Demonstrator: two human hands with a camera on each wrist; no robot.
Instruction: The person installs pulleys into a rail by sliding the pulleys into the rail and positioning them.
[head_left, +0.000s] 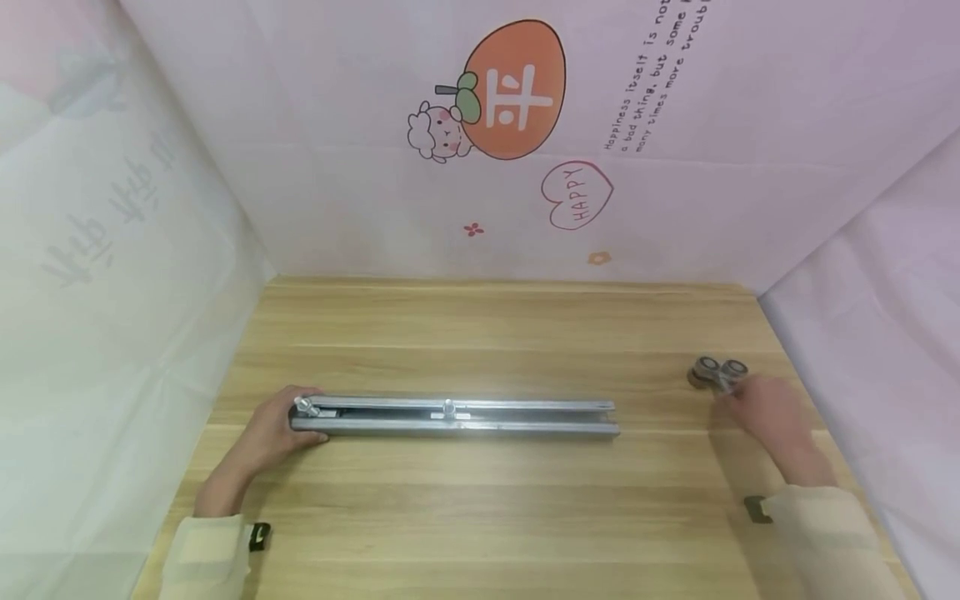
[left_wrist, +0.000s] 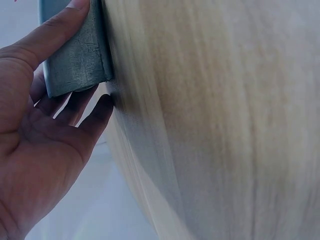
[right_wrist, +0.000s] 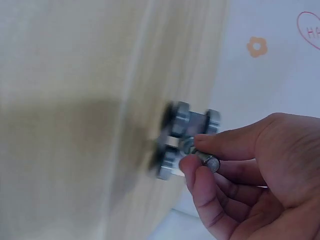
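Observation:
A metal channel track (head_left: 525, 405) lies lengthwise across the wooden table, its slot facing up. My left hand (head_left: 273, 429) grips the track's left end, thumb on one side and fingers on the other; the left wrist view shows the thumb along the track's side wall (left_wrist: 80, 62). One bolt (head_left: 305, 406) stands tilted in the slot near that end, and another bolt (head_left: 449, 408) stands upright near the middle. At the right, my right hand (head_left: 768, 417) pinches the bolt stem (right_wrist: 209, 161) of a metal roller trolley (right_wrist: 182, 122) between thumb and fingers. Several wheels show on the trolley.
The wooden table (head_left: 480, 517) is bounded by a printed white sheet (head_left: 337, 208) at the back and by hanging sheets at both sides. The right-hand sheet (head_left: 900, 275) is close to the right hand.

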